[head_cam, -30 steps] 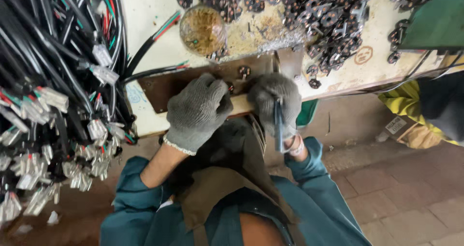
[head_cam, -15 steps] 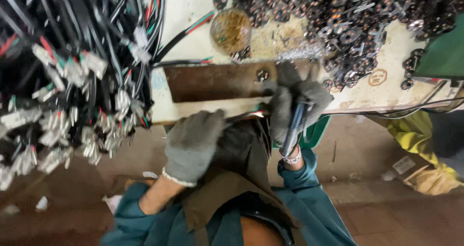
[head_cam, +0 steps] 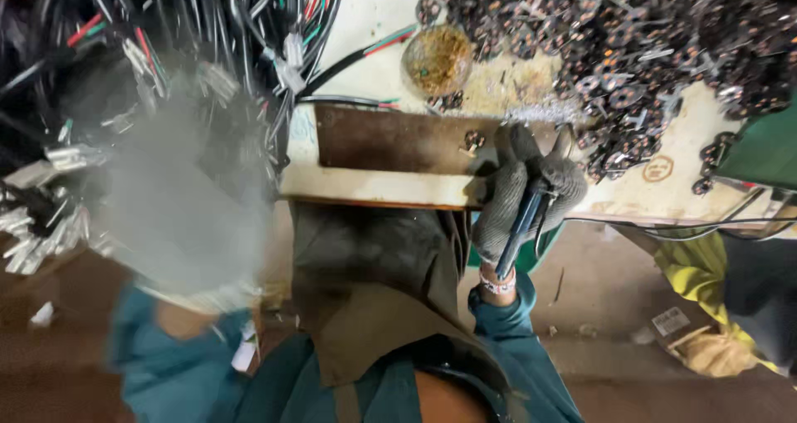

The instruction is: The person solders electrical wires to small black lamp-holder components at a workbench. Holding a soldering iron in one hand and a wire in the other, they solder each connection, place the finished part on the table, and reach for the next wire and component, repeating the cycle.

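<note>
Two gloved hands, far apart. Left hand (head_cam: 178, 215) is a grey blur raised at the hanging wire bundle (head_cam: 124, 74); grip cannot be told, nothing seen in it. Brown metal plate (head_cam: 398, 141) lies on the surface (head_cam: 374, 186) between them, small dark part (head_cam: 473, 139) on it. Right hand (head_cam: 527, 192), nearer, is clenched round a blue-handled tool (head_cam: 521, 228), long axis running toward the body; part lies just left of it. Heap of metal parts (head_cam: 631, 49) beyond. Half a second ago left hand was low by the apron; now swung left.

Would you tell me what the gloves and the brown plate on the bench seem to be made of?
Right hand wears a grey knitted glove, fabric by its ribbed weave. The plate looks like rusty, dull steel, judging by its brown patchy surface, though wood cannot be ruled out.
</note>
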Available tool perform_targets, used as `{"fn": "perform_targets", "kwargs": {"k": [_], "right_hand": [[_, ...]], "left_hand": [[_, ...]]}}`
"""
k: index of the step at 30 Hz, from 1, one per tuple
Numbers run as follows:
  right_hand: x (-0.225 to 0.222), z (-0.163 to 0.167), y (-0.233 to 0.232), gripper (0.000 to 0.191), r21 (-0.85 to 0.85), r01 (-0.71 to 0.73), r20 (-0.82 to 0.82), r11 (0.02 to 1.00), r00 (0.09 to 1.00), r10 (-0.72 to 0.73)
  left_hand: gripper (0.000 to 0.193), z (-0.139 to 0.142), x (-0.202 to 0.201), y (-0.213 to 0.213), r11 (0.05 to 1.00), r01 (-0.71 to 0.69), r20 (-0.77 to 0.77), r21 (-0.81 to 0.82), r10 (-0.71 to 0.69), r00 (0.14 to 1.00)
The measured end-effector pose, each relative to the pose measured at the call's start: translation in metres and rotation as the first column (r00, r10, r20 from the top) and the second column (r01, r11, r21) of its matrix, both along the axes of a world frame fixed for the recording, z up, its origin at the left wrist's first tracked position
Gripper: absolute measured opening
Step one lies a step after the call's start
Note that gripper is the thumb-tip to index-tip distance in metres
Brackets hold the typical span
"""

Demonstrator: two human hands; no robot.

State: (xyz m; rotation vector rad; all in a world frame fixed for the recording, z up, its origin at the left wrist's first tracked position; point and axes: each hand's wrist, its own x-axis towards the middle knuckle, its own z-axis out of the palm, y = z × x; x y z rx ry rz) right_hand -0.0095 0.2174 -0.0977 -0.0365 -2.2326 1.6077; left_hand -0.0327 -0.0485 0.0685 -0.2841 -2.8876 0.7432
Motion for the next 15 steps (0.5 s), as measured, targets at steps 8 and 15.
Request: {"fn": "perform_targets", "kwargs": {"k": [8,15], "right_hand": [[0.002,-0.002,0.006,0.028,0.037,0.003,-0.005,0.999,1.0,-0.003],[0.02,0.028,0.016,0.025,0.413,-0.146,0.174,0.899,0.981,0.079]], "left_hand": [[0.033,-0.081,0.057,-0.085,0.783,-0.233,-0.021,0.577,0.299,0.954],[0.024,-0.099,0.104,-0.005,0.621,-0.054,0.481,0.782,-0.545,0.686]]}}
